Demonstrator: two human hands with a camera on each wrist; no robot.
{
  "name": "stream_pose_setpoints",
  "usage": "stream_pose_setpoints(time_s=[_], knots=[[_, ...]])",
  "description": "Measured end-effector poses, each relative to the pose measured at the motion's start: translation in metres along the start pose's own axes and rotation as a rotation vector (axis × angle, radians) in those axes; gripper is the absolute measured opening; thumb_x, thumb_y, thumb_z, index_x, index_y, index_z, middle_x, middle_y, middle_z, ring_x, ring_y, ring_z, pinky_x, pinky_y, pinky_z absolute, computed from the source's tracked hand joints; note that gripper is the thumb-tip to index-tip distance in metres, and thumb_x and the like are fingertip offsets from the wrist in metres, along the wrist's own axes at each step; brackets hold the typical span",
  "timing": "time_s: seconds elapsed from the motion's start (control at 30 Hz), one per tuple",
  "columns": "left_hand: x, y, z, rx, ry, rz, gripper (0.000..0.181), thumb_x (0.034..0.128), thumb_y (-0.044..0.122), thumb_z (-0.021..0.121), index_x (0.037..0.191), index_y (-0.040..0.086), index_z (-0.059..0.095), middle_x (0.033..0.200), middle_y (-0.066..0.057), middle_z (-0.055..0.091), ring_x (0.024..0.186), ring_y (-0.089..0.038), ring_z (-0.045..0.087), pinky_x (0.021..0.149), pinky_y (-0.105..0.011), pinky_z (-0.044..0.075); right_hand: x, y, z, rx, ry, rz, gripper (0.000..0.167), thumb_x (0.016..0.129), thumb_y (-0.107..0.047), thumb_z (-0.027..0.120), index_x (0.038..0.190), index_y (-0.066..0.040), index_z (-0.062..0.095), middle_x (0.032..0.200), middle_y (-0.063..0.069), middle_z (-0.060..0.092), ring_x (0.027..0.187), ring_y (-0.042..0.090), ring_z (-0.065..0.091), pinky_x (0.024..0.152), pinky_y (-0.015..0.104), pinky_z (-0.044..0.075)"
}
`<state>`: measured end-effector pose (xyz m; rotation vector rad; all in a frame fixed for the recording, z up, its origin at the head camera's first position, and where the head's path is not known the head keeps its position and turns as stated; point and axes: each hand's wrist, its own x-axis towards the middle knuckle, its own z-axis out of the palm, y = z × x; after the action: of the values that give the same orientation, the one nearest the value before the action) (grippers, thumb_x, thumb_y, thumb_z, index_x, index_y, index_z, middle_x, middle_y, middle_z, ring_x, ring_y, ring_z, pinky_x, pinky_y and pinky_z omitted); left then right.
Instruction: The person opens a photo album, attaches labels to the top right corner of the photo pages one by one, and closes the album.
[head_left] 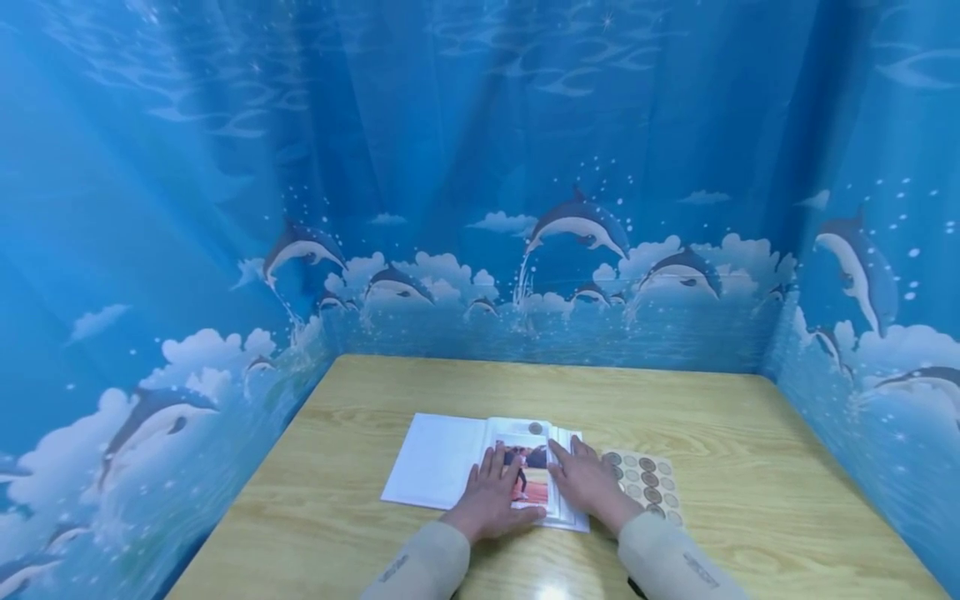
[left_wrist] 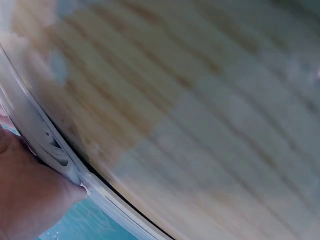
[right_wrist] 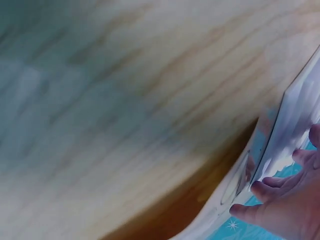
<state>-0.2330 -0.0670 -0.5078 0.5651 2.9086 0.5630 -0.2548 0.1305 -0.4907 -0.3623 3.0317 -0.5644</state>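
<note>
- Farthest left, beside the left hand's outer edge, the album lies spread on the wooden table, its blank white side uncovered.
- The left forearm, in a pale sleeve, slants forward and inward from below the hand.
- The left hand lies palm down on the album, fingers extended forward, thumb stretched sideways toward the right hand; it presses flat and grips nothing.
- Between the hands, partly under the left fingers, a photo rests on the right-hand page.
- Just beyond the left fingertips, a round brown sticker sits near the page's top.
- The right hand angles forward and inward, palm down, its fingers extended and apart across the stepped page edges, clasping nothing.
- To the right hand's outer side, partly behind its wrist, lies a sheet of round stickers.
- The right sleeve trails back from that wrist, slanting outward.
</note>
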Motion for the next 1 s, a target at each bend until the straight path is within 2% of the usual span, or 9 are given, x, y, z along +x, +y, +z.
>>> stream_pose_setpoints(time_s=[0.2, 0.33, 0.47, 0.6, 0.8, 1.0], knots=[[-0.006, 0.007, -0.014, -0.032, -0.030, -0.019, 0.097, 0.0866, 0.068, 0.059, 0.157, 0.011, 0.025, 0.163, -0.023, 0.008, 0.149, -0.039, 0.008, 0.119, -0.056, 0.013, 0.000, -0.001, 0.004, 0.035, -0.002, 0.020, 0.049, 0.105, -0.031, 0.044, 0.150, -0.010, 0.043, 0.152, 0.034, 0.029, 0.141, 0.051, 0.026, 0.109, 0.074, 0.012], [-0.007, 0.008, -0.017, -0.036, -0.017, -0.015, 0.096, 0.0866, 0.067, 0.059, 0.157, 0.010, 0.027, 0.162, -0.024, 0.010, 0.149, -0.040, 0.010, 0.118, -0.057, 0.016, 0.000, 0.000, 0.007, 0.041, 0.009, 0.017, 0.050, 0.105, -0.032, 0.043, 0.150, -0.008, 0.043, 0.153, 0.034, 0.028, 0.141, 0.051, 0.024, 0.110, 0.075, 0.010], [-0.006, 0.007, -0.015, -0.017, 0.019, -0.001, 0.094, 0.0868, 0.068, 0.058, 0.157, 0.012, 0.029, 0.161, -0.025, 0.012, 0.148, -0.041, 0.013, 0.117, -0.059, 0.019, -0.001, 0.001, 0.008, 0.026, 0.018, 0.015, 0.050, 0.106, -0.032, 0.043, 0.150, -0.008, 0.043, 0.153, 0.034, 0.027, 0.142, 0.052, 0.022, 0.110, 0.075, 0.009], [-0.006, 0.007, -0.016, 0.014, 0.059, 0.012, 0.087, 0.0875, 0.068, 0.057, 0.153, 0.014, 0.038, 0.160, -0.024, 0.019, 0.147, -0.042, 0.018, 0.115, -0.061, 0.024, -0.001, 0.001, 0.009, 0.019, 0.018, 0.019, 0.051, 0.105, -0.033, 0.044, 0.150, -0.009, 0.043, 0.153, 0.034, 0.027, 0.142, 0.052, 0.021, 0.110, 0.074, 0.009], [-0.006, 0.007, -0.019, 0.094, 0.120, 0.077, 0.069, 0.0924, 0.062, 0.054, 0.142, 0.015, 0.055, 0.157, -0.016, 0.033, 0.145, -0.038, 0.027, 0.111, -0.064, 0.028, -0.003, 0.000, 0.009, 0.002, 0.020, 0.021, 0.050, 0.106, -0.034, 0.041, 0.150, -0.009, 0.043, 0.153, 0.033, 0.027, 0.142, 0.052, 0.021, 0.110, 0.074, 0.008], [-0.006, 0.005, -0.021, 0.131, 0.193, 0.140, 0.053, 0.0947, 0.054, 0.057, 0.130, 0.016, 0.065, 0.151, -0.012, 0.045, 0.138, -0.034, 0.041, 0.108, -0.059, 0.037, -0.001, 0.000, 0.008, -0.009, 0.018, 0.026, 0.055, 0.106, -0.041, 0.039, 0.150, -0.010, 0.043, 0.154, 0.033, 0.026, 0.143, 0.051, 0.020, 0.110, 0.074, 0.008]])
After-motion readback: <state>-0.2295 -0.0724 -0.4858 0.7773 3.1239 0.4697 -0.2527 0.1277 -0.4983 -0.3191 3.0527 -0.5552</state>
